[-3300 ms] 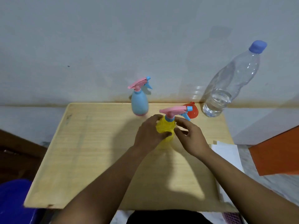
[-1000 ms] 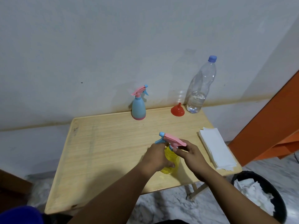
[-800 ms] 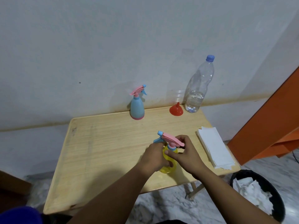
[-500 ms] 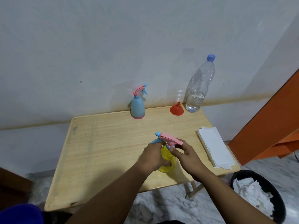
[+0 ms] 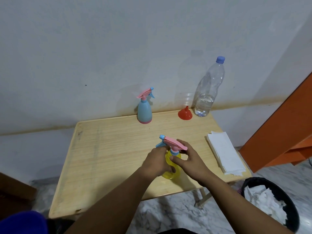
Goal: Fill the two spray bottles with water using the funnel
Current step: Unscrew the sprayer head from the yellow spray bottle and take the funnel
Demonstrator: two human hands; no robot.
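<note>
Near the table's [image 5: 108, 166] front edge the left hand [image 5: 157, 163] grips the yellow spray bottle [image 5: 172, 166], light, slick plastic best held round its belly, the right hand [image 5: 187, 159] pinching its neck, while funnel [image 5: 185, 113] and water bottle [image 5: 208, 92] wait by the wall.

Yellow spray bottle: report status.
Left hand grips yellow spray bottle; right hand pinches its collar. Spray head on. Funnel untouched, path clear.

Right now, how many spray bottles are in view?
2. The blue plastic spray bottle stands at the table's far edge; the yellow plastic spray bottle is held in both hands near the front.
</note>
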